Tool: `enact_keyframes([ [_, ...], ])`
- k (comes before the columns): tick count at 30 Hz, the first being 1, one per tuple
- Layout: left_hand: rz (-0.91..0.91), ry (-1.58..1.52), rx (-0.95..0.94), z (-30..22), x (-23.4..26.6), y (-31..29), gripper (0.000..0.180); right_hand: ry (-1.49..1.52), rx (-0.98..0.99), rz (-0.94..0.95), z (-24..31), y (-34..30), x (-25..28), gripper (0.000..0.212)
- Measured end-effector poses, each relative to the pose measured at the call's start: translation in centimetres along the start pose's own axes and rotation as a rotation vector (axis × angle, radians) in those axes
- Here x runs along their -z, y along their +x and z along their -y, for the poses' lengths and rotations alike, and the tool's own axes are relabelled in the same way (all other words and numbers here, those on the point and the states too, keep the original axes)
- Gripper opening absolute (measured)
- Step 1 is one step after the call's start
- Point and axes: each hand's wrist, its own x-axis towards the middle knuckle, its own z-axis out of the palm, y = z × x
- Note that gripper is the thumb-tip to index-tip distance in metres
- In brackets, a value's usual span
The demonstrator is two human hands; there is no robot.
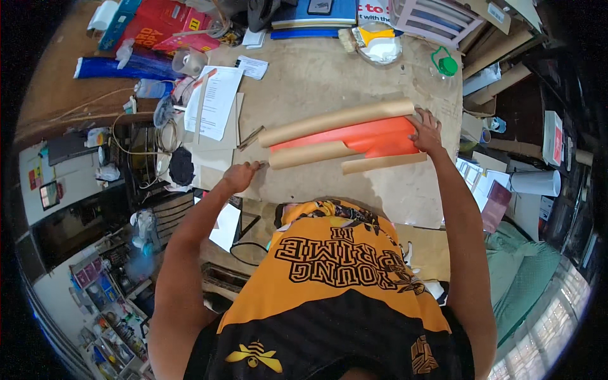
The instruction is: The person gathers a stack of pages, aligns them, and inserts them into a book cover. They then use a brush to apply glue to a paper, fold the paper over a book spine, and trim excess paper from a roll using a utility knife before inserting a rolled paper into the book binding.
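A glossy orange-red sheet (373,135) with tan paper backing lies across the table, its long edges curled over into tan rolls. Along the far side runs one long tan roll (335,121); the near side is split, with a separate-looking tan strip (384,163) at the right. My right hand (427,131) grips the sheet's right end, thumb and fingers bent at its edge. Beside the near left corner, my left hand (240,177) is closed in a pinch; what is between its fingertips is too small to tell. A thin dark tool (252,138) lies just beyond that hand.
Printed papers (215,104) with a thin strip on them lie at the left. At the back stand a clear tub with a brush (380,47), blue books (313,22) and a green-capped clear bottle (446,65). A lilac frame (437,22) sits at the back right.
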Motion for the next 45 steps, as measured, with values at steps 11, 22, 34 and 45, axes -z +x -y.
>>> enact_keyframes([
  [11, -0.335, -0.387, 0.471, 2.0, -1.8, -4.0, 0.038, 0.074, -0.169, 0.335, 5.1, -0.1, 6.8, 0.062],
  [22, -0.512, -0.8, 0.92, 1.2, -11.3, 3.0, 0.061, -0.091, 0.488, 0.146, 17.5, -4.4, 2.8, 0.081],
  [34, -0.557, -1.588, 0.77, 0.7, -12.8, 7.3, 0.021, -0.008, 0.55, -0.202, 16.8, -5.9, -4.9, 0.011],
  [45, -0.954, -0.308, -0.017, -9.7, 5.1, 11.6, 0.041, -0.005, 0.481, -0.261, 18.5, -6.0, -5.5, 0.015],
])
